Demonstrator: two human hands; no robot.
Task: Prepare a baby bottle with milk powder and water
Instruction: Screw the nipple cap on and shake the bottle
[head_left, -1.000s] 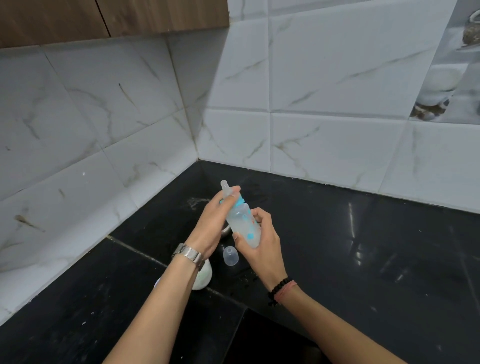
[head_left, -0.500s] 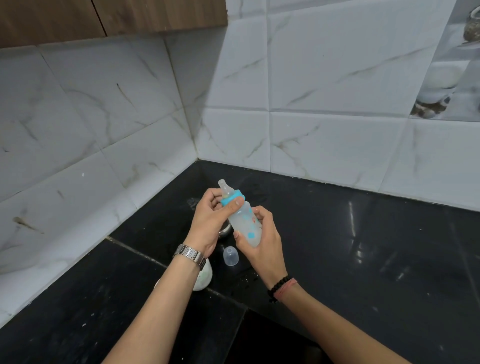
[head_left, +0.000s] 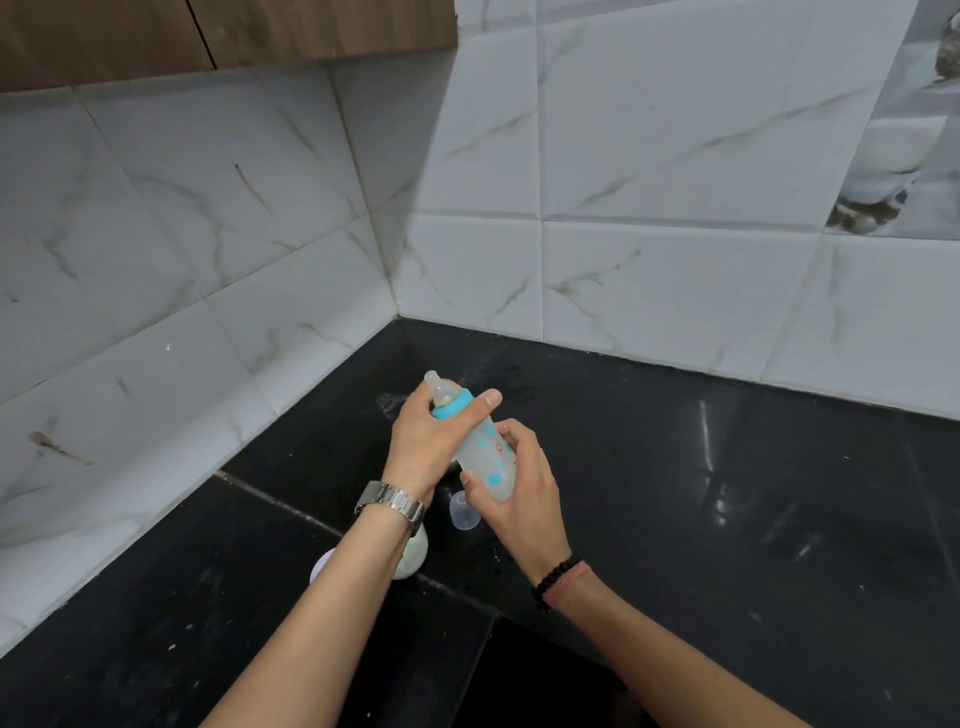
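Bottle: your baby bottle (head_left: 485, 457) is held tilted above the black counter (head_left: 727, 493), teat up-left.
Left hand: your left hand (head_left: 431, 441) wraps the blue collar (head_left: 453, 405), fingers curled tight.
Right hand: your right hand (head_left: 519, 488) grips the bottle's lower body.
Cap: the clear cap (head_left: 461, 512) sits on the counter just below.

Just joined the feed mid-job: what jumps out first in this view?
The baby bottle, held tilted above the black counter near the tiled corner. The left hand wraps its blue collar below the teat; the right hand grips the base. A clear cap sits on the counter just beneath.
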